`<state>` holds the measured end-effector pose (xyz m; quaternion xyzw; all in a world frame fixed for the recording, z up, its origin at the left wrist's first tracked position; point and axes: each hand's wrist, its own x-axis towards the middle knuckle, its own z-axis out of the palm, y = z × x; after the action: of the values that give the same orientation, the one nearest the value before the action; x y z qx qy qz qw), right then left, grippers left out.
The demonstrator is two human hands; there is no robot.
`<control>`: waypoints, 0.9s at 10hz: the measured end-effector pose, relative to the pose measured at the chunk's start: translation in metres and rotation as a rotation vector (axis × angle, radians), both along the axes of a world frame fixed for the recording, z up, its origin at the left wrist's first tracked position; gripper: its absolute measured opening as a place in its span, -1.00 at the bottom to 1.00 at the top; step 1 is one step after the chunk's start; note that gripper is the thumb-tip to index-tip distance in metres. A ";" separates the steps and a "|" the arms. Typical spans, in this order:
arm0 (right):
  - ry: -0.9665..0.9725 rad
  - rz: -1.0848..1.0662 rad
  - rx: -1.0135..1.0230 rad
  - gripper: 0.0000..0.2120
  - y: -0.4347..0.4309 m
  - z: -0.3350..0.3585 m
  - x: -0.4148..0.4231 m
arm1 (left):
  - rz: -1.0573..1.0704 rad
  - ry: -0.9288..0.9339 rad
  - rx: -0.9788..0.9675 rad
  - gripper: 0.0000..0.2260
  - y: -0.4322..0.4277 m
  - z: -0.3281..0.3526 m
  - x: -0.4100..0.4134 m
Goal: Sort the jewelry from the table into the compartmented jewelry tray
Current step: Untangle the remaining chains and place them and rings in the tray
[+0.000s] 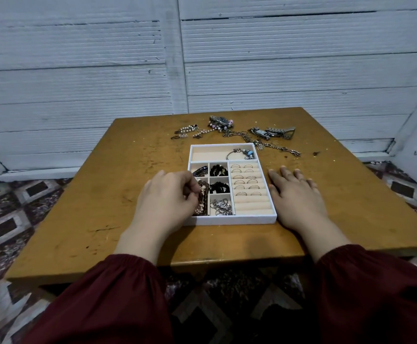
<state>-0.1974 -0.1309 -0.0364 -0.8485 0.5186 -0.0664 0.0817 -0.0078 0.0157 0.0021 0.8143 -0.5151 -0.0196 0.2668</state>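
Our left hand (170,194) pinches a brown beaded bracelet (202,203) at the near-left cells of the white compartmented tray (232,220). Our right hand (296,194) lies flat, fingers straight, on the brown wooden table (90,194) beside it.

Left hand (167,197) covers tray (237,220) near-left corner and most of two left cells; fingertips curl out of sight round beads (202,203). Far pile (230,133) tangled, pieces too small to separate. Sleeves (108,301) cut off at bottom.
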 end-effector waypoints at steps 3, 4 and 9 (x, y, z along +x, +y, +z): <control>-0.001 0.000 -0.007 -0.52 0.000 0.000 0.000 | -0.149 -0.067 0.065 -0.55 -0.014 0.012 0.005; -0.009 0.004 -0.001 -0.52 0.000 0.000 0.000 | -0.209 -0.073 0.208 -0.57 -0.022 0.017 0.009; -0.011 0.000 -0.001 -0.52 0.000 0.001 -0.001 | -0.240 -0.102 0.148 -0.85 -0.015 0.027 0.019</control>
<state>-0.1979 -0.1309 -0.0355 -0.8483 0.5180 -0.0711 0.0841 0.0112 0.0003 0.0292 0.7642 -0.6188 -0.0478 0.1754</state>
